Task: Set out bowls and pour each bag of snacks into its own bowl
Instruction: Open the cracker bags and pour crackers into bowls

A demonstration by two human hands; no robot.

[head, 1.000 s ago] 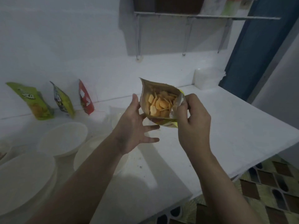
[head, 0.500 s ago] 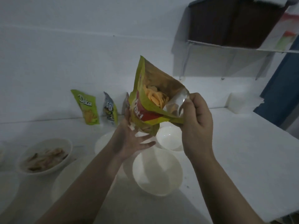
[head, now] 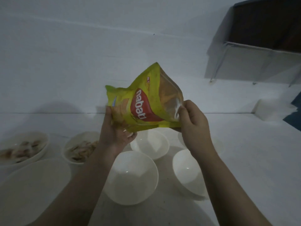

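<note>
A yellow snack bag (head: 143, 101) with a red label hangs in the air above the white bowls, lying on its side with its torn mouth to the right. My left hand (head: 117, 132) grips its bottom end from below. My right hand (head: 193, 121) pinches the open edge of the mouth. Orange chips show inside the opening. Directly below the bag stands an empty white bowl (head: 151, 144). Two more empty bowls sit nearer to me, one in the middle (head: 132, 176) and one on the right (head: 189, 172).
Two white bowls with pale snacks in them stand on the white counter at the far left (head: 22, 147) and at the centre left (head: 78, 147). A large white bowl (head: 32, 186) sits at the lower left. A wall shelf (head: 260, 51) hangs at the upper right.
The view has swung left. The bag has turned from upright onto its side, and my left hand, open beside it before, now grips its bottom.
</note>
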